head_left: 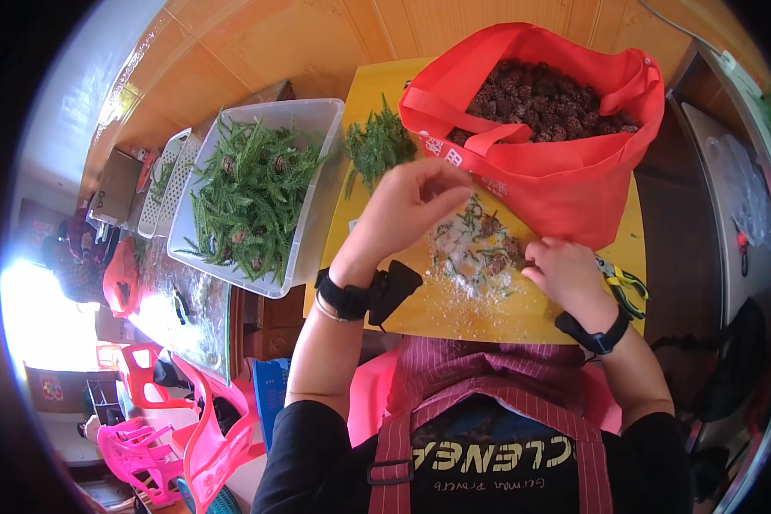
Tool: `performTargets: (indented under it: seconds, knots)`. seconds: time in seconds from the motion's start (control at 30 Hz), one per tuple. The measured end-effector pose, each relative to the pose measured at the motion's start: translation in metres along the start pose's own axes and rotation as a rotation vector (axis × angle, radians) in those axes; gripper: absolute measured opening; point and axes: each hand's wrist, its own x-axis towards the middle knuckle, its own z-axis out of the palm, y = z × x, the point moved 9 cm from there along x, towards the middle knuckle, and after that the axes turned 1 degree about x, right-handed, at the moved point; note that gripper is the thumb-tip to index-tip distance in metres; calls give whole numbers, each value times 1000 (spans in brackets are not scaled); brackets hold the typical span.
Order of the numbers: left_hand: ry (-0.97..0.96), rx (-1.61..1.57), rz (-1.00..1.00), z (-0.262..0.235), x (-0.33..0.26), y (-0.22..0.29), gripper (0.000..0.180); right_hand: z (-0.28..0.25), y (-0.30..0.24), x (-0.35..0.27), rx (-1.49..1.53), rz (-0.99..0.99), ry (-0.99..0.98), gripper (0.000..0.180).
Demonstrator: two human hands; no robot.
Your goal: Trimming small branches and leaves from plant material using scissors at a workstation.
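Note:
My left hand (411,210) is raised over the yellow tabletop (385,317), its fingers loosely curved, with nothing visible between thumb and fingertips. Lower on the right, my right hand (567,272) is closed, its fingertips at a brown pine cone (512,249) that they appear to grip. Between the hands lies a scatter of white, snow-like powder (461,244) with bits of green sprig and other pine cones (489,226). A bundle of artificial green sprigs (379,146) lies beyond my left hand. Yellow-and-black pliers (623,289) rest beside my right wrist.
A large red tote bag (565,184) full of pine cones stands at the far right of the table. On the left, a translucent plastic bin (313,227) holds green sprigs with pine cones. Pink plastic chairs (150,458) and another table with dark-handled pliers (180,307) are farther left.

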Motion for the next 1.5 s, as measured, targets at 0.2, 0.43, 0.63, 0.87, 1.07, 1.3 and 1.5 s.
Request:
performTargets:
  seconds: [0.2, 0.43, 0.63, 0.87, 1.07, 1.3, 1.5]
  knots:
    - [102, 135, 219, -16, 50, 73, 16, 8, -6, 4, 75, -8, 56, 10]
    - [-365, 113, 146, 48, 36, 77, 13, -1, 12, 5, 308, 61, 99, 9]
    - [-386, 600, 78, 86, -8, 5, 22, -24, 14, 6, 554, 90, 198, 7]
    - [-223, 803, -67, 105, -23, -55, 32, -23, 22, -9, 720, 20, 200, 10]
    - [-179, 610, -82, 97, -23, -61, 30, -18, 22, -23, 591, -6, 77, 10]
    - [-136, -248, -241, 86, -47, -41, 33, -55, -2, -24, 761, -39, 215, 22]
    - [26, -480, -95, 72, -58, -17, 40, -81, -27, -29, 741, -83, 358, 31]
